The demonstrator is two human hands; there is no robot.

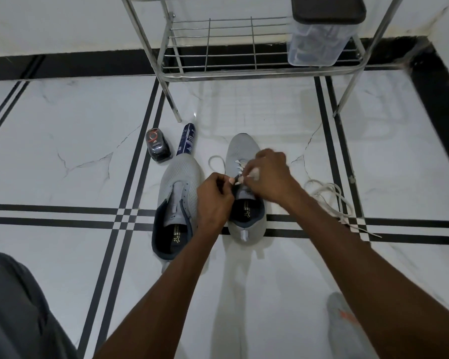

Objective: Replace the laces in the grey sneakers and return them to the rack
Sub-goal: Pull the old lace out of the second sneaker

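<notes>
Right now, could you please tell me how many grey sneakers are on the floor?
2. One unlaced sneaker sits on the left beside the spray can; the other sneaker is on the right, where both hands are threading a white lace.

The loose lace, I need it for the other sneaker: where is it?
In the head view, the loose lace lies in a heap on the floor right of the right sneaker, beyond the right forearm.
</notes>
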